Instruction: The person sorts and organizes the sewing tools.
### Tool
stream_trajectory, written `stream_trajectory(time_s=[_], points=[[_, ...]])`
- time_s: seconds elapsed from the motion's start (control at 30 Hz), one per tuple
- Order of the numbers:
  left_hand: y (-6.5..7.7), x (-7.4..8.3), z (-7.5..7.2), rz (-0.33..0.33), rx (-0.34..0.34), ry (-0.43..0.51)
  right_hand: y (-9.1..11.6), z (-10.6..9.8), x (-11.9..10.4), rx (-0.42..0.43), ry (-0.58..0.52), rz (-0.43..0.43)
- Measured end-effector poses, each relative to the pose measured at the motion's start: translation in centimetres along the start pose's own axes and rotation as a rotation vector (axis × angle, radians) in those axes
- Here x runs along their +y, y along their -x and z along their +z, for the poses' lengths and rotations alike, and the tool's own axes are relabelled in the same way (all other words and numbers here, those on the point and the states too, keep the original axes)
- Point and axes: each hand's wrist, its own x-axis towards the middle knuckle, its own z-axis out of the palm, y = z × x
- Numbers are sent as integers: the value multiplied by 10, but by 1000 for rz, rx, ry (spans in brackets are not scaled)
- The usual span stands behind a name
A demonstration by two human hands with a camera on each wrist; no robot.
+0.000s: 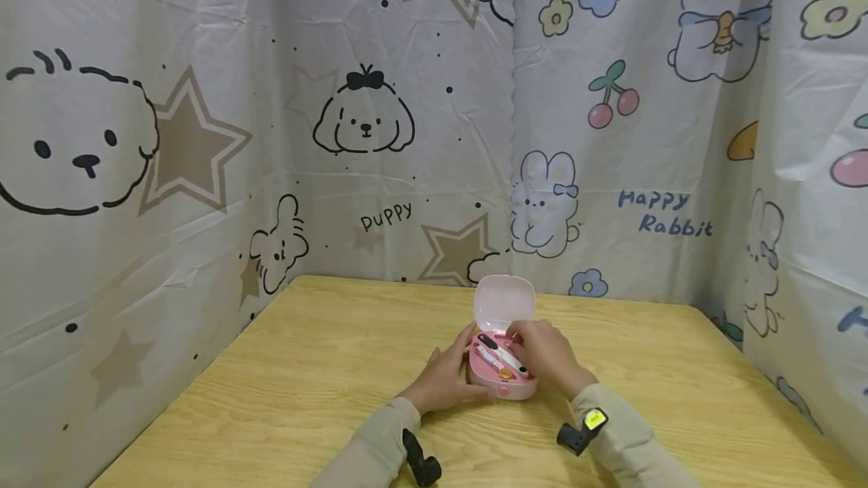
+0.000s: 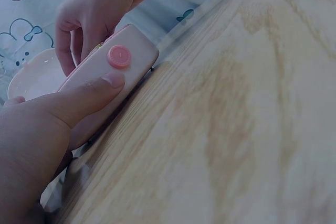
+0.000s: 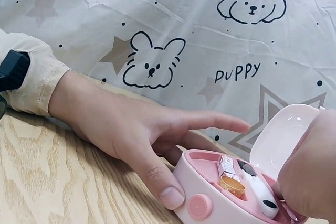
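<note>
A small pink and white case (image 1: 503,390) with a round pink button (image 2: 119,56) stands on the table, its lid (image 1: 505,301) raised. My left hand (image 1: 444,375) holds the case by its left side, thumb along the front beside the button. Over the right part of the case, my right hand (image 1: 548,352) reaches in with fingers bent down; its fingertips are hidden, so I cannot tell what they grip. Inside lie a white stick-like item with black ends (image 3: 260,195), a small white printed piece (image 3: 226,165) and a gold ring-shaped item (image 3: 231,185).
The wooden table (image 1: 325,367) extends around the case on all sides. Behind it and at both sides hang printed curtains (image 1: 366,194). Black wrist cameras sit on both sleeves, the right one (image 1: 576,435) bearing a yellow patch.
</note>
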Motion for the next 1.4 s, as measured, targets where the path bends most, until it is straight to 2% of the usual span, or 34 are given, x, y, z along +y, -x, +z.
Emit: stream_trajectory(time_s=[0.2,0.43,0.6,0.67,0.77,0.87,0.97,1.07,1.17,1.33,1.4], points=[[-1,1,0,-5,4,-8,1,1,3,33,-29,8],[-3,-3,2,-3,1,-1,3,4,5,25,-65,50],[-5,-5,5,17,-12,28,7,5,11,91,-108,55],[-6,-5,4,16,-15,85,9,4,15,146,-145,63],[-10,-4,0,11,10,221,11,1,20,244,-210,83],[-18,3,-7,4,84,371,10,-1,27,326,-271,127],[-32,8,-10,-55,193,492,7,1,33,359,-337,190],[-47,15,-11,-144,267,625,4,3,36,366,-431,277],[-62,24,-12,-194,288,709,0,3,37,327,-573,375],[-80,38,-14,-247,282,713,-8,-2,31,170,-948,486],[-83,42,-14,-268,271,711,-11,-4,27,134,-1073,512]])
